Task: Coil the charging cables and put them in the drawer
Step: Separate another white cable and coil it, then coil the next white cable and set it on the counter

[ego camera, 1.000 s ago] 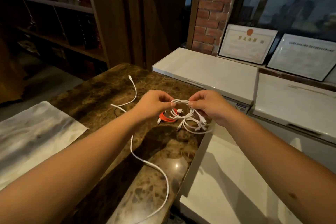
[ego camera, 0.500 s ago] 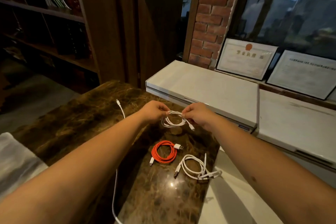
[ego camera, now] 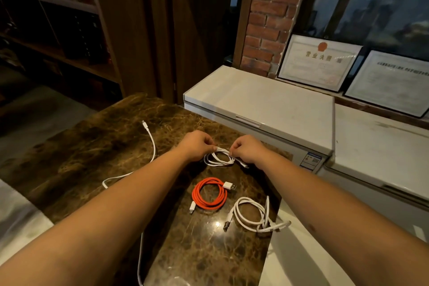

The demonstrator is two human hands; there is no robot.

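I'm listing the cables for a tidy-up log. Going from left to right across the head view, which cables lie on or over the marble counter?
Loose white cable → orange coil → white coil on the counter. The small white coil held in both hands overlaps the orange one in this order, so I leave it out.

Both hands, left [ego camera: 197,145] and right [ego camera: 247,148], pinch a white coil [ego camera: 218,158] over the desk [ego camera: 92,146]; red coil [ego camera: 209,194] lies near its right edge.

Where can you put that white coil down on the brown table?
Bare marble lies left of the loose white cable, toward the far-left corner of the table. Nearer the hands it is crowded: the red coil and the white coil fill the right edge.
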